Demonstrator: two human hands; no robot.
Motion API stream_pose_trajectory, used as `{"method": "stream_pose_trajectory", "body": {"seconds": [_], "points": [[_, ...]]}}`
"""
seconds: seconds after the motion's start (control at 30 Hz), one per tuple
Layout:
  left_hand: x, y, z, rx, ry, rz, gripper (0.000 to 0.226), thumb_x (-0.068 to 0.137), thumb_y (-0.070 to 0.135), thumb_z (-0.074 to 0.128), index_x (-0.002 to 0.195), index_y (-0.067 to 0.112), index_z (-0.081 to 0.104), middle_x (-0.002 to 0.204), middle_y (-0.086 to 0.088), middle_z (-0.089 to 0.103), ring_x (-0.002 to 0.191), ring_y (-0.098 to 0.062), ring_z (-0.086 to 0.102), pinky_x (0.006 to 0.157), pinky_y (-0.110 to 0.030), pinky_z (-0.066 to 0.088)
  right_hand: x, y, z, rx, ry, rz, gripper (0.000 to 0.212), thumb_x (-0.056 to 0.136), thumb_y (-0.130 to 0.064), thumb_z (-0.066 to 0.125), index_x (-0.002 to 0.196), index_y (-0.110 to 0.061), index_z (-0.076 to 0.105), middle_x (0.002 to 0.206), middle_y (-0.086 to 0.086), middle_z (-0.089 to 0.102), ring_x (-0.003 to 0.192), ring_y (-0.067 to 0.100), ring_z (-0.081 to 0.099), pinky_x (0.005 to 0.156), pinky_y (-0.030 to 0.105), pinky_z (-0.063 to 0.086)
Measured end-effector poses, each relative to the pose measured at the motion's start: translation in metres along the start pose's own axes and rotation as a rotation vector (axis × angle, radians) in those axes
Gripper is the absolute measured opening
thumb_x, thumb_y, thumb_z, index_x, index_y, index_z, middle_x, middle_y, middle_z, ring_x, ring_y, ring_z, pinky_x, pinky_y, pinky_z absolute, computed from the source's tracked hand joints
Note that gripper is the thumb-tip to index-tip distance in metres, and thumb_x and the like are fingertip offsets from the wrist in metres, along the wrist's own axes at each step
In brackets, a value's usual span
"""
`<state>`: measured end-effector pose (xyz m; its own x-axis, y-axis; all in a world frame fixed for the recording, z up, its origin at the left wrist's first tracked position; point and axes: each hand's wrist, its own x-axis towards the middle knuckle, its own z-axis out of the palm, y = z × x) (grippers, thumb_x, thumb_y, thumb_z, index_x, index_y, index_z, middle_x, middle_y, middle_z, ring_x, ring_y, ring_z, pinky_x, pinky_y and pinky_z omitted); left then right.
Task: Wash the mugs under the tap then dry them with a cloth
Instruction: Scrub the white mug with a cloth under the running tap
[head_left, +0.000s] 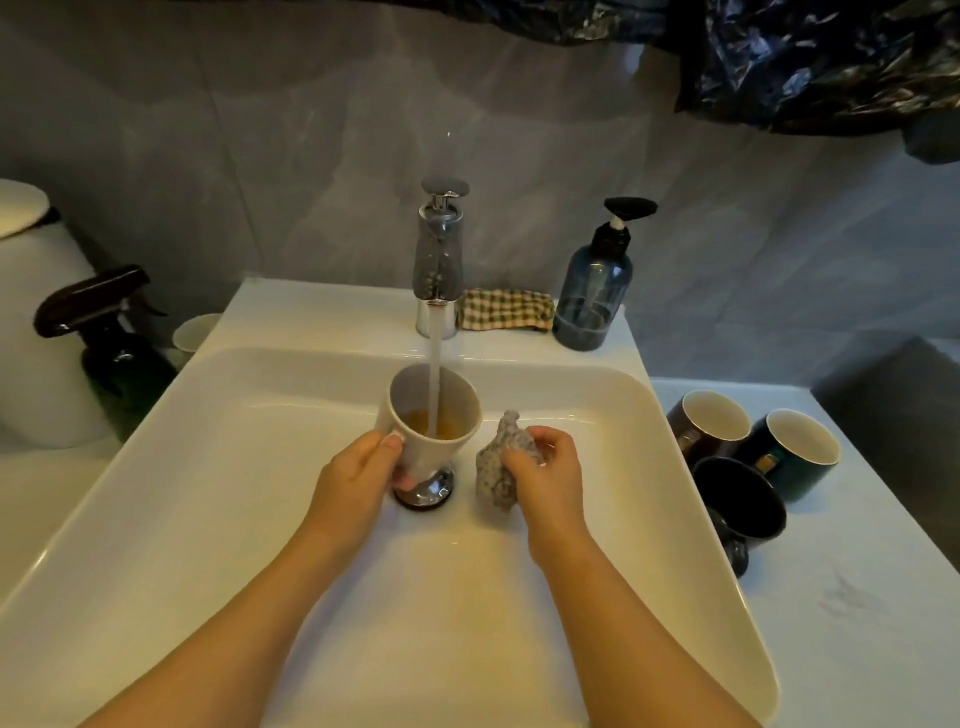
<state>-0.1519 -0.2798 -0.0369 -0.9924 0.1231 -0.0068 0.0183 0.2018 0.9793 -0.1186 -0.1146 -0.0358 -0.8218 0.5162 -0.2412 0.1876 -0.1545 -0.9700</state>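
In the head view, the left hand (363, 467) grips the white ceramic mug (431, 415) mouth up directly below the chrome tap (438, 260), likely so the stream flushes its brownish dregs, while the right hand (545, 467) clutches a bunched grey speckled scrubber (501, 457) just right of the tap's stream, seemingly ready to scrub.

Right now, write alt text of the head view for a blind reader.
A person's left hand holds a white mug under the running tap over a white sink, brownish water inside, while the right hand grips a bunched speckled cloth beside it. Three dark mugs stand on the counter to the right; a checked cloth lies beside the tap.
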Motion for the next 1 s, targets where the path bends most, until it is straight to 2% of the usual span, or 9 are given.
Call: {"method": "stream_pose_trajectory", "body": {"seconds": [0.1, 0.23, 0.33, 0.47, 0.53, 0.63, 0.73, 0.87, 1.0], "points": [[-0.002, 0.001, -0.001, 0.088, -0.008, 0.063, 0.033, 0.099, 0.021, 0.045, 0.071, 0.008, 0.056, 0.069, -0.008, 0.061, 0.067, -0.014, 0.054, 0.064, -0.027, 0.039, -0.002, 0.001, 0.001, 0.003, -0.020, -0.040, 0.026, 0.085, -0.010, 0.066, 0.103, -0.026, 0.056, 0.098, -0.010, 0.056, 0.086, 0.006, 0.056, 0.067, 0.017, 0.048], [-0.002, 0.006, -0.005, 0.294, -0.014, 0.224, 0.046, 0.085, 0.042, 0.042, 0.072, -0.001, 0.051, 0.065, -0.016, 0.052, 0.062, -0.022, 0.050, 0.058, -0.025, 0.032, -0.001, 0.004, 0.001, 0.065, -0.013, -0.008, 0.026, 0.082, -0.014, 0.070, 0.098, -0.031, 0.060, 0.110, 0.005, 0.062, 0.098, 0.019, 0.061, 0.070, 0.023, 0.052], [0.000, 0.015, -0.005, 0.476, -0.009, 0.364, 0.041, 0.093, 0.034, 0.046, 0.058, 0.014, 0.041, 0.052, 0.004, 0.037, 0.052, -0.014, 0.034, 0.054, -0.024, 0.025, 0.000, 0.007, 0.001, 0.069, -0.015, 0.016, 0.025, 0.081, -0.016, 0.071, 0.094, -0.034, 0.059, 0.110, 0.008, 0.062, 0.097, 0.020, 0.062, 0.071, 0.026, 0.053], [0.005, 0.020, -0.010, 0.782, -0.010, 0.469, 0.037, 0.087, 0.047, 0.030, 0.054, 0.031, 0.028, 0.051, 0.007, 0.036, 0.054, -0.007, 0.039, 0.071, -0.028, 0.022, 0.001, 0.009, 0.000, 0.055, -0.020, 0.019, 0.026, 0.082, -0.017, 0.072, 0.095, -0.034, 0.058, 0.112, 0.008, 0.061, 0.098, 0.020, 0.062, 0.077, 0.030, 0.054], [0.009, 0.015, -0.014, 0.914, -0.011, 0.522, 0.036, 0.085, 0.049, 0.026, 0.054, 0.032, 0.031, 0.052, 0.010, 0.037, 0.053, -0.006, 0.040, 0.076, -0.031, 0.023, 0.000, 0.009, 0.000, 0.067, -0.019, 0.022, 0.028, 0.082, -0.017, 0.071, 0.100, -0.032, 0.056, 0.114, 0.008, 0.060, 0.099, 0.020, 0.061, 0.076, 0.028, 0.054], [0.015, 0.008, -0.022, 1.109, 0.033, 0.669, 0.032, 0.084, 0.041, 0.037, 0.058, 0.029, 0.051, 0.054, 0.009, 0.046, 0.051, -0.016, 0.053, 0.077, -0.035, 0.027, 0.000, 0.007, -0.002, 0.095, 0.002, 0.044, 0.034, 0.082, -0.016, 0.071, 0.109, -0.025, 0.053, 0.115, 0.007, 0.058, 0.097, 0.017, 0.061, 0.070, 0.023, 0.052], [0.020, 0.005, -0.031, 1.260, 0.007, 0.794, 0.034, 0.083, 0.038, 0.038, 0.061, 0.026, 0.061, 0.058, 0.007, 0.053, 0.053, -0.020, 0.058, 0.082, -0.037, 0.025, 0.000, 0.005, -0.003, 0.113, 0.034, 0.051, 0.026, 0.084, -0.012, 0.067, 0.107, -0.017, 0.056, 0.109, 0.005, 0.061, 0.089, 0.012, 0.060, 0.069, 0.023, 0.051], [0.024, 0.009, -0.036, 1.363, -0.018, 0.932, 0.037, 0.084, 0.035, 0.037, 0.062, 0.023, 0.064, 0.061, 0.005, 0.055, 0.054, -0.022, 0.057, 0.088, -0.044, 0.027, -0.001, 0.003, -0.003, 0.139, 0.036, 0.019, 0.011, 0.089, -0.009, 0.060, 0.095, -0.018, 0.059, 0.098, 0.000, 0.062, 0.087, 0.010, 0.059, 0.072, 0.023, 0.051], [0.030, 0.018, -0.035, 1.443, -0.019, 1.030, 0.034, 0.083, 0.033, 0.043, 0.058, 0.021, 0.062, 0.059, 0.003, 0.056, 0.051, -0.023, 0.056, 0.089, -0.048, 0.031, -0.001, 0.003, -0.002, 0.115, 0.070, -0.027, 0.010, 0.091, -0.010, 0.057, 0.090, -0.020, 0.059, 0.096, 0.001, 0.064, 0.086, 0.014, 0.061, 0.074, 0.027, 0.052]]}}
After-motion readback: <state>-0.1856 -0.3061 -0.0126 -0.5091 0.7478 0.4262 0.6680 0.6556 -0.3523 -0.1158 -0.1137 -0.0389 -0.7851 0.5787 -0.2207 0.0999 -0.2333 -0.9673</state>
